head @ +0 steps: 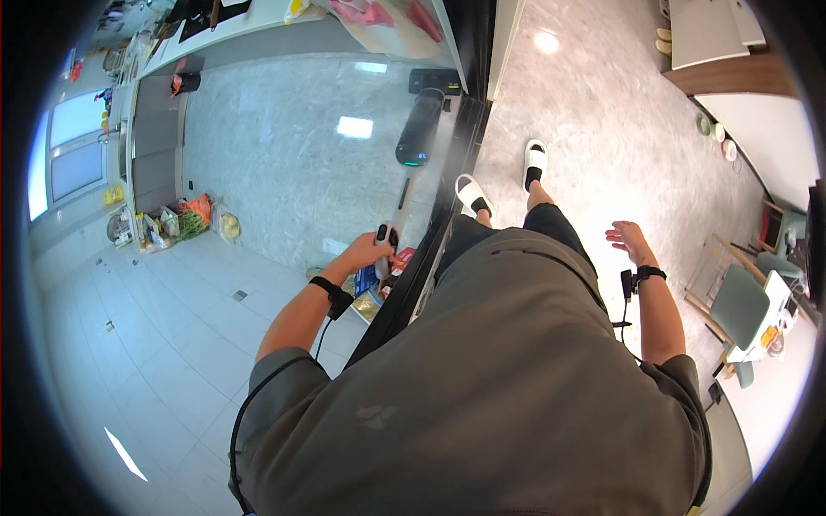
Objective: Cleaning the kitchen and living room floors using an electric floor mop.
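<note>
My left hand (369,253) is wrapped around the handle of an upright cordless floor washer (419,132). Its dark body leans away from me and carries a small lit display with a green light. The wide cleaning head (433,82) rests on the grey floor beside the dark door frame. On my other side, my right hand (626,240) hangs in the air with its fingers apart and nothing in it. Each wrist wears a black strap with a small cabled device.
A dark threshold (445,187) runs between the kitchen floor and the brighter room. Bagged vegetables (190,219) lie by the grey cabinets (157,138). Boxes (403,258) stand behind my left hand. Chairs (742,306) and a white table (774,300) are at right.
</note>
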`<control>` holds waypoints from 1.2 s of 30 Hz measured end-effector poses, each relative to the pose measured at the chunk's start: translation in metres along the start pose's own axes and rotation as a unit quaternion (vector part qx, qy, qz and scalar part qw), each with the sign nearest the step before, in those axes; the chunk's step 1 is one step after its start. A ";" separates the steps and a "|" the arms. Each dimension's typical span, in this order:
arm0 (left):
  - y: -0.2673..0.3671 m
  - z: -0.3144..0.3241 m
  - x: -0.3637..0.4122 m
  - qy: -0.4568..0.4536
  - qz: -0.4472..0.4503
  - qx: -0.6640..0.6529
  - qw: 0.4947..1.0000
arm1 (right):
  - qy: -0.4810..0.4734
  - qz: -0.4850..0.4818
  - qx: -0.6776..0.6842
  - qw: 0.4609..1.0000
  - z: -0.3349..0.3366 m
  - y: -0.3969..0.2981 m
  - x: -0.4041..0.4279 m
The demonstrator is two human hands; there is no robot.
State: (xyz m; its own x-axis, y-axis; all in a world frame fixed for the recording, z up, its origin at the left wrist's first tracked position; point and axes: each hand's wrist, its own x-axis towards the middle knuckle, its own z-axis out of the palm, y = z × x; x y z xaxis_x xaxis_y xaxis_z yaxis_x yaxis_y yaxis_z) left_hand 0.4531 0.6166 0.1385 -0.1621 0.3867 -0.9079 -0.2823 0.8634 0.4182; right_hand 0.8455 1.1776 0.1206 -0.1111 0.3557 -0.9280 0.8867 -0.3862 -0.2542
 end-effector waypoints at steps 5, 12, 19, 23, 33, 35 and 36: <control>0.127 0.021 -0.022 -0.059 -0.033 -0.225 0.972 | -0.015 -0.025 0.034 0.999 -0.003 0.000 0.006; 0.184 0.047 -0.023 -0.012 0.089 -0.448 0.889 | -0.048 -0.086 -0.019 0.995 0.013 -0.030 0.002; 0.170 0.008 -0.025 0.111 0.151 -0.578 0.794 | -0.044 -0.112 -0.039 0.992 0.010 -0.052 -0.001; 0.149 -0.042 -0.008 0.138 0.183 -0.594 0.771 | -0.033 -0.108 -0.053 0.992 0.008 -0.047 -0.003; 0.077 -0.111 0.078 0.254 0.107 -0.538 0.797 | 0.000 -0.075 -0.093 0.993 -0.002 -0.043 -0.012; 0.065 -0.103 0.097 0.262 0.106 -0.546 0.788 | -0.001 -0.085 -0.100 0.991 -0.009 -0.039 -0.003; 0.062 -0.095 0.096 0.262 0.106 -0.552 0.784 | -0.006 -0.095 -0.105 0.990 -0.012 -0.042 -0.001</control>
State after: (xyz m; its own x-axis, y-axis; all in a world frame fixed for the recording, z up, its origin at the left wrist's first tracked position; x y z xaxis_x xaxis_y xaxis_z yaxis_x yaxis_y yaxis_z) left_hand 0.3305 0.6763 0.0802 -0.6014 0.0469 -0.7976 -0.7960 -0.1211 0.5930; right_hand 0.8136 1.2035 0.1349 -0.2892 0.3942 -0.8723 0.9226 -0.1281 -0.3637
